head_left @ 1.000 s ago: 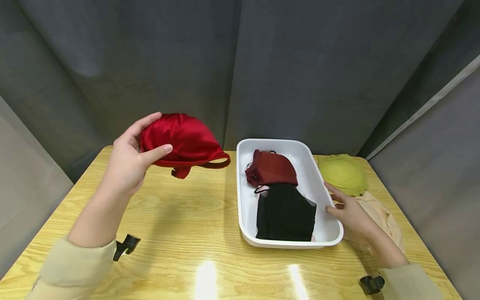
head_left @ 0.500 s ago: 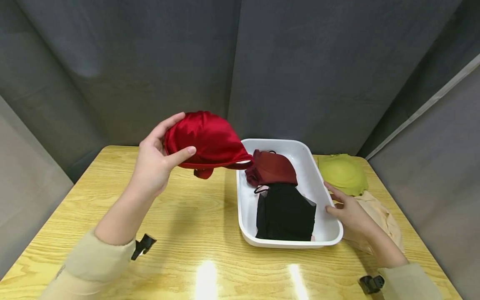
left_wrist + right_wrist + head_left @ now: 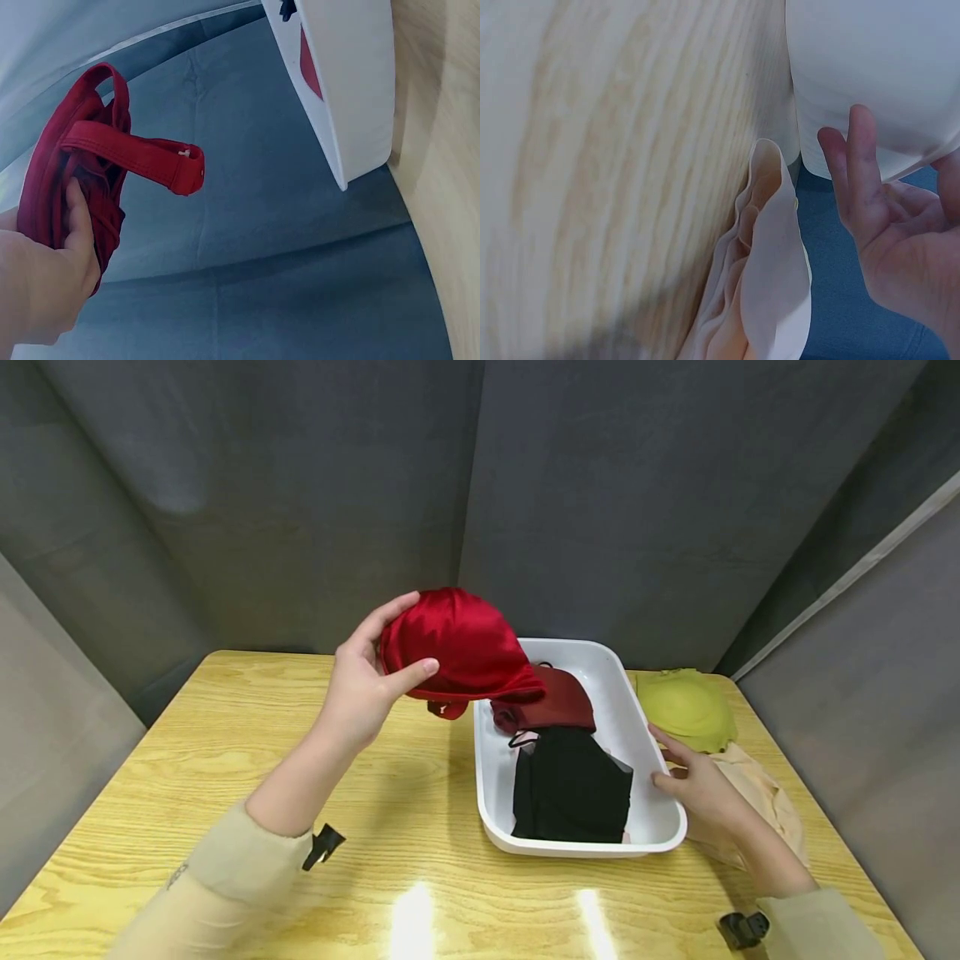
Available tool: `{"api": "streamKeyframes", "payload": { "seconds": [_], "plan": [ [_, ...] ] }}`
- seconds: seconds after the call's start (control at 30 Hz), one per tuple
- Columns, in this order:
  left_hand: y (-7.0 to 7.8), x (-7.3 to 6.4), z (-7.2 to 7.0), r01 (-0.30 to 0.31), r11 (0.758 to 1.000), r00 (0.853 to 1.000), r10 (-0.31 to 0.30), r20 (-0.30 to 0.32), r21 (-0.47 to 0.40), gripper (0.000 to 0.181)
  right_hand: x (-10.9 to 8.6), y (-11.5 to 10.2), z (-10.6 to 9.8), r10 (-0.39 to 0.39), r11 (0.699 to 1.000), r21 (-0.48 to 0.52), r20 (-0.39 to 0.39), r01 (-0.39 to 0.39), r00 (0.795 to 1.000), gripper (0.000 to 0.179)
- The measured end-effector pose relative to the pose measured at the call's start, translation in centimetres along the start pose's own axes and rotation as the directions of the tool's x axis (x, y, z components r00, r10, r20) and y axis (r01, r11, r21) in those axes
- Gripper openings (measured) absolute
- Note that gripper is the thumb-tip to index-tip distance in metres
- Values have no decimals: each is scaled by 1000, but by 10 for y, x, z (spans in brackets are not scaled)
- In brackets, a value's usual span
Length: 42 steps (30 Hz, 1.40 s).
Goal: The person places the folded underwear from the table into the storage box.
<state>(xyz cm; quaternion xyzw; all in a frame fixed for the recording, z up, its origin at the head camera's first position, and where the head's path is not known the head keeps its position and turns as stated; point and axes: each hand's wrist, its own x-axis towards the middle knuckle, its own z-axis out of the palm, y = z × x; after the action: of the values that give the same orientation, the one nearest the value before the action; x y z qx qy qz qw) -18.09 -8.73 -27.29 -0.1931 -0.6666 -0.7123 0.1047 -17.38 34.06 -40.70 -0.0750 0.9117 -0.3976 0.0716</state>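
My left hand grips a folded red satin bra in the air, thumb across the front and fingers behind. The bra's right end overlaps the left rim of a white plastic bin in the head view. From behind, the left wrist view shows the bra's strap hanging out, with my fingers in its folds. My right hand touches the bin's right rim. In the right wrist view its straight fingers rest at the bin's outer wall. Inside the bin lie a dark red bra and a black bra.
A yellow-green bra and a beige bra lie on the wooden table right of the bin. The beige one is partly under my right hand and forearm. Grey curtains enclose the table at the back and sides.
My left hand has carried the red satin bra rightward, from over the left part of the table to the bin's left edge. My right hand and the bin stayed in place.
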Motion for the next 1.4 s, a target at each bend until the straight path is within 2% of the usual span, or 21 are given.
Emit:
{"api": "streamKeyframes", "payload": {
  "seconds": [0.17,0.37,0.67,0.97,1.17,1.4],
  "plan": [
    [-13,8,11,-6,1000,1000,6,-7,-30,64,0,-1,0,4,1000,6,0,-4,1000,72],
    [-30,14,22,10,1000,1000,-10,-10,-10,64,1,0,0,5,1000,13,3,-5,1000,73],
    [-51,19,41,15,999,1000,-15,18,-43,64,0,0,0,-2,1000,14,1,2,1000,72],
    [-72,32,59,29,999,999,-29,16,-22,64,-1,-2,-1,-7,1000,7,4,7,1000,72],
    [-83,41,71,46,999,998,-46,35,-2,66,-3,-1,-2,-12,1000,-4,-3,12,1000,72],
    [-100,48,82,26,999,999,-27,36,46,66,-3,-1,-3,-11,1000,5,5,11,1000,72]
  ]
}}
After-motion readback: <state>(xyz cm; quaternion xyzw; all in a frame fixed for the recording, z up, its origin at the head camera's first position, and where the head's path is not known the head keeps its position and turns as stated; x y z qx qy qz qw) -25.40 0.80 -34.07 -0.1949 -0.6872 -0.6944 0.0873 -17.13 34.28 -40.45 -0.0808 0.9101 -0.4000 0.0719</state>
